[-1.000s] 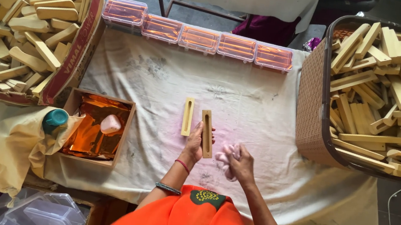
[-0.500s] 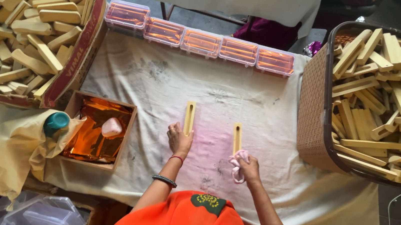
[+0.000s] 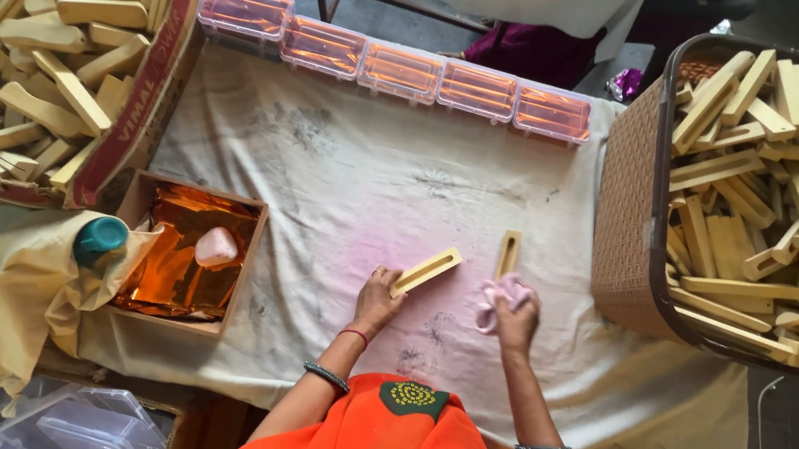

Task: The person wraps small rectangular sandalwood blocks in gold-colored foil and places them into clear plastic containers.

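Note:
My left hand (image 3: 378, 299) grips one end of a pale wooden grooved piece (image 3: 426, 271), which is tilted up to the right over the white cloth (image 3: 365, 171). My right hand (image 3: 515, 322) holds a pink rag (image 3: 496, 297) and the lower end of a second, upright wooden piece (image 3: 508, 255). Both hands are over a pink-stained patch of the cloth near the table's front edge.
A cardboard box (image 3: 151, 76) of wooden pieces stands at the left. A brown basket (image 3: 632, 221) of similar pieces stands at the right. Several clear pink-tinted boxes (image 3: 399, 70) line the far edge. A small box with orange foil (image 3: 178, 247) and a teal-capped bottle (image 3: 101, 237) sit front left.
The two wooden pieces have been pulled apart. The left piece has tilted from upright to a slant, and the right hand has moved right with its piece and the rag.

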